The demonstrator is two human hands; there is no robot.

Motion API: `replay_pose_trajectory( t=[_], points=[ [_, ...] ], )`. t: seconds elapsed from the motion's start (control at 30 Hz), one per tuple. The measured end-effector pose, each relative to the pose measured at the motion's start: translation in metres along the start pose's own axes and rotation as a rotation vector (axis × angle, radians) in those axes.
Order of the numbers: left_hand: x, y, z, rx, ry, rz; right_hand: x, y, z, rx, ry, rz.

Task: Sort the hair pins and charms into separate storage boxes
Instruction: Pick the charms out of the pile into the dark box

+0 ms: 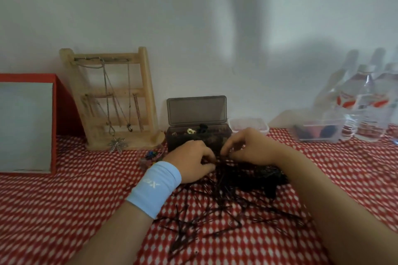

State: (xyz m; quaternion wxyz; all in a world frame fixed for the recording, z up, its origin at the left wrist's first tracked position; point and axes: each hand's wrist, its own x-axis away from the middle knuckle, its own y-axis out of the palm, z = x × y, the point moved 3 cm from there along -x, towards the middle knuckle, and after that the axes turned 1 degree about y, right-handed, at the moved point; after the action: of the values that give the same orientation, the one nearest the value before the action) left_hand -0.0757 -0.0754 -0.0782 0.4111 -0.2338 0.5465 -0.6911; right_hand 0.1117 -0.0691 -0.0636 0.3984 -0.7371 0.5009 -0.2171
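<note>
- Plainly, the hair pins (217, 206) lie in one loose heap on the red dotted cloth (64, 200), just in front of the dark storage box (198, 135), on the person's side of it.
- Each pin is a thin dark sliver lying flat. Their long axes cross at all angles, and the outer ones fan away from the box toward the person.
- They are too many and too tangled to count.
- The left hand (191, 161), with a pale blue wristband (155, 187), rests at the heap's box-side edge. Its thumb and curled fingers pinch dark pins, which trail away from the fingertips.
- The right hand (247, 148) sits just in front of the box's right end. Its fingers are bent and bunched, with the tips down among the pins, but blur hides whether it grips any.
- Two hands work here, close together, and the pins lie under and between their fingertips.
- The one dark box stands with its lid up and small pieces inside.
- A small heap of coloured charms (150, 157) lies left of the box's front.
- A black bundle (265, 178) lies in front of the box's right side, against the heap.
- One wooden necklace stand (116, 101) is left of the box, and one red-framed panel (28, 122) is further left.
- Two clear tubs are to the right of the box, one just beside it (247, 125) and one well apart (318, 133), with water bottles (366, 109) beyond them.
</note>
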Motion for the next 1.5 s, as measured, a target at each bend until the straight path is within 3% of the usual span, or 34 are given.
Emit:
replay_pose_trajectory(
  t=[0.07, 0.13, 0.23, 0.4, 0.5, 0.6, 0.73, 0.87, 1.0, 1.1, 1.27, 1.37, 1.5],
  points=[
    [-0.001, 0.006, 0.01, 0.052, 0.031, -0.01, 0.004, -0.007, 0.008, 0.077, 0.054, 0.054],
    [0.0, 0.02, 0.015, 0.019, 0.016, -0.207, 0.008, -0.007, 0.014, 0.224, 0.13, 0.025],
    [0.006, 0.037, 0.015, -0.123, -0.045, -0.446, 0.017, 0.003, 0.018, 0.312, 0.215, -0.163],
    [0.019, 0.017, 0.009, -0.1, -0.1, -0.525, 0.031, 0.009, 0.012, 0.355, 0.223, -0.256],
    [0.021, 0.008, 0.011, -0.106, -0.12, -0.386, 0.038, 0.009, 0.004, 0.219, 0.138, -0.303],
    [0.016, 0.012, 0.029, -0.021, -0.051, -0.225, 0.042, 0.0, 0.004, 0.032, 0.08, -0.188],
    [0.008, 0.042, 0.051, -0.092, 0.033, -0.313, 0.048, -0.02, 0.02, 0.039, 0.068, -0.028],
    [0.005, 0.052, 0.052, -0.202, 0.004, -0.382, 0.062, -0.022, 0.036, 0.104, 0.164, -0.249],
    [0.003, 0.041, 0.056, -0.186, 0.054, -0.18, 0.067, -0.017, 0.035, 0.039, 0.137, -0.243],
    [0.004, 0.031, 0.063, -0.098, 0.156, 0.007, 0.068, -0.023, 0.034, 0.012, 0.115, -0.162],
    [0.007, 0.032, 0.062, 0.036, 0.183, 0.05, 0.076, -0.019, 0.03, 0.132, 0.085, -0.258],
    [0.01, 0.027, 0.059, 0.211, 0.142, 0.183, 0.075, -0.017, 0.032, 0.147, 0.074, -0.213],
    [0.013, 0.017, 0.057, 0.477, 0.026, 0.267, 0.074, -0.022, 0.032, -0.006, 0.062, -0.111]
  ],
)
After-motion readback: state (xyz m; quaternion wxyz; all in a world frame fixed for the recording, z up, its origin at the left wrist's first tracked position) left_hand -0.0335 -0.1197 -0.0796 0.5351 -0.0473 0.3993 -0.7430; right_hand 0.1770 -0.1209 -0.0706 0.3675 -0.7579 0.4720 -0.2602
